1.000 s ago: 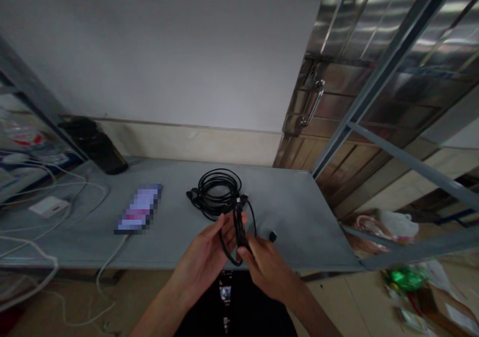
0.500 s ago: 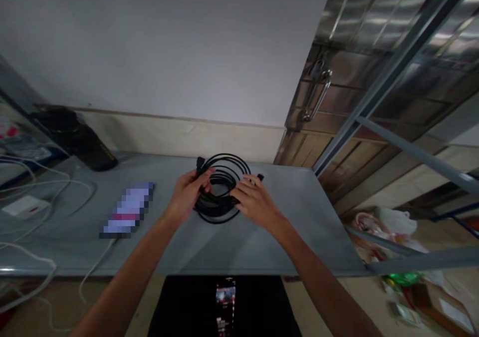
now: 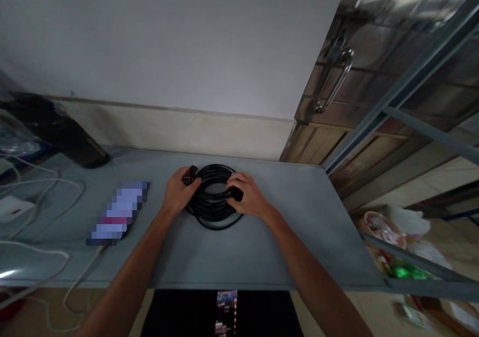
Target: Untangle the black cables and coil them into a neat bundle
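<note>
A black cable (image 3: 215, 212) lies coiled in a thick ring on the grey tabletop (image 3: 194, 262). My left hand (image 3: 180, 189) is closed on the left side of the coil, with a dark connector end (image 3: 191, 172) showing by its thumb and fingers. At the coil's right side, my right hand (image 3: 247, 195) grips the cable, and a black plug (image 3: 235, 193) shows between its thumb and fingers. One loose loop sticks out at the coil's near edge.
Left of the coil lies a phone (image 3: 119, 212) with a white cord plugged in. A black bottle (image 3: 71, 132) leans at the far left, near a white adapter (image 3: 15, 208). A metal frame post (image 3: 359, 127) rises at the right. Another phone (image 3: 226, 312) rests on my lap.
The coil has come down flat on the tabletop and its loops sit closer together. My right hand has turned, with the plug now between its fingers. The view has shifted slightly.
</note>
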A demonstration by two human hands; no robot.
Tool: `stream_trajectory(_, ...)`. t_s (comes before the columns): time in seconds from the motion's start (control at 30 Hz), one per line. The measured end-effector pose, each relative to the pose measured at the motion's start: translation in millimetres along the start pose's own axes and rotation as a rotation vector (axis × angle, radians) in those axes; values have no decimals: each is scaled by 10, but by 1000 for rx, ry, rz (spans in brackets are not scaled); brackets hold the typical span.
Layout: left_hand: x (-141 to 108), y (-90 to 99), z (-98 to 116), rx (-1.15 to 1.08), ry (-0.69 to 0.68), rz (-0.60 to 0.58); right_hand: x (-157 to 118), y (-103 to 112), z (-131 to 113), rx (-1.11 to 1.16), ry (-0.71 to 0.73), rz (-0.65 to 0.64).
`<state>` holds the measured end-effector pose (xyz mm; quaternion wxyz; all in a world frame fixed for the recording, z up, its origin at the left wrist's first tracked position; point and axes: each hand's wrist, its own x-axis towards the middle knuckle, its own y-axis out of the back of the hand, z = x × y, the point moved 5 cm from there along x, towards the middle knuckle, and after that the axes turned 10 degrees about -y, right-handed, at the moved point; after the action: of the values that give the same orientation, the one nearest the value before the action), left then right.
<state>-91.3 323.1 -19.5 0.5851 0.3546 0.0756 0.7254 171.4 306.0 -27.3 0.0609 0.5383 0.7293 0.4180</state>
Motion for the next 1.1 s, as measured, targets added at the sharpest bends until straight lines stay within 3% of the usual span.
stream_trajectory(0.2,-23,-21,13,24,0,-4,-115,29,-297,-99,75,-13)
stream_trajectory(0.4,-49,-44,54,-45,-7,-17,-151,-155,-525,-250,121,-139)
stream_trajectory(0.57,-63,-55,101,-174,-17,-2,-132,-280,-519,-329,97,-210)
stream_trajectory(0.73,-73,-84,124,-243,-8,-16,-134,-247,-513,-318,97,-237)
stream_trajectory(0.9,-68,-99,115,-234,53,-20,-174,-197,-548,-315,62,-222)
stream_trajectory(1.1,-58,-121,195,-208,21,16,-189,-244,-575,-350,77,-248)
